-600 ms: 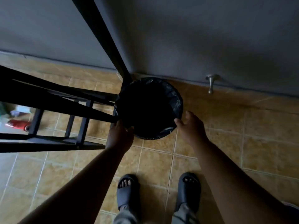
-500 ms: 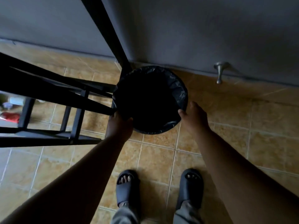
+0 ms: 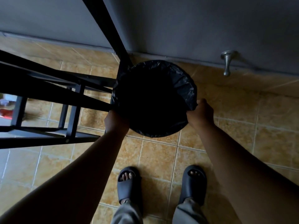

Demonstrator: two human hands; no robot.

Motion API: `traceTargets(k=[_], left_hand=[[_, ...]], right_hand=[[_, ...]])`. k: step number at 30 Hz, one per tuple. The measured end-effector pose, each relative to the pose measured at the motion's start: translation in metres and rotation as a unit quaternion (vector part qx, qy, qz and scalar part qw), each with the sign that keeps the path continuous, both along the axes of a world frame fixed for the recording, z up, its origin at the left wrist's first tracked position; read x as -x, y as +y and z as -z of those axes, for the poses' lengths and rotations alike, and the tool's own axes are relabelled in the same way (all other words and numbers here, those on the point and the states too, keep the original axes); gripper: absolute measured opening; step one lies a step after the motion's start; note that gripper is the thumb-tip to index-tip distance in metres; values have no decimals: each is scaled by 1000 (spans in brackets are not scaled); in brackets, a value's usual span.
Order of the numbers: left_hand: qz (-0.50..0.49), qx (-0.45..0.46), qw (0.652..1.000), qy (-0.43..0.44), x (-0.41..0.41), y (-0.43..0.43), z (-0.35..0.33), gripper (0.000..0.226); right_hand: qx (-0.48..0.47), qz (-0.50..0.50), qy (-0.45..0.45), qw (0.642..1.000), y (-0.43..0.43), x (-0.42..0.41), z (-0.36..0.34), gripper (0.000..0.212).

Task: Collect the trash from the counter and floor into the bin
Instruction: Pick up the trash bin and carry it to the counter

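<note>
A round bin [image 3: 186, 84] lined with a black plastic bag stands on the tan tiled floor against a grey wall. Its inside is too dark to see into. My left hand [image 3: 115, 122] grips the near left rim of the bin. My right hand [image 3: 200, 113] is closed on the bag's edge at the near right rim. No loose trash shows near the bin.
A black metal rack [image 3: 69, 107] stands just left of the bin, one leg touching it. A metal door stopper [image 3: 227, 63] sticks out of the wall at right. A broom head [image 3: 30, 116] and a red object [image 3: 6, 113] lie behind the rack. My feet in dark slippers [image 3: 127, 183] stand below the bin.
My right hand has closed on the bag's edge, where before its fingers only touched the rim. The view has shifted slightly, bringing the bin and hands a little closer.
</note>
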State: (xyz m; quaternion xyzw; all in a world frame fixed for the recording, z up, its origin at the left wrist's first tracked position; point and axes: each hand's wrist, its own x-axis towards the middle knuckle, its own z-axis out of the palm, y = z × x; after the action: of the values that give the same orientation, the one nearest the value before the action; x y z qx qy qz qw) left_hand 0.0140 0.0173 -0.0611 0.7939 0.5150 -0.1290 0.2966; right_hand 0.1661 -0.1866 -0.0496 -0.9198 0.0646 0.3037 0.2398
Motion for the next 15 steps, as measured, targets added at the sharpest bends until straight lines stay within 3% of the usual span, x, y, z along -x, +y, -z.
traceTargets(k=[7,10,15], left_hand=[[-70,95,991,-69,9,-20,-108,34],[-96,117,982,-108,12,-35,-183,30],[-112,160,963,-185,24,-63,-323,43]], right_hand=[[-59,11,8,998,-37,10,-129,43],[-70,6,10,997,-53,11,-205,42],[-77,-1,-12,997,-77,17,-342,39]])
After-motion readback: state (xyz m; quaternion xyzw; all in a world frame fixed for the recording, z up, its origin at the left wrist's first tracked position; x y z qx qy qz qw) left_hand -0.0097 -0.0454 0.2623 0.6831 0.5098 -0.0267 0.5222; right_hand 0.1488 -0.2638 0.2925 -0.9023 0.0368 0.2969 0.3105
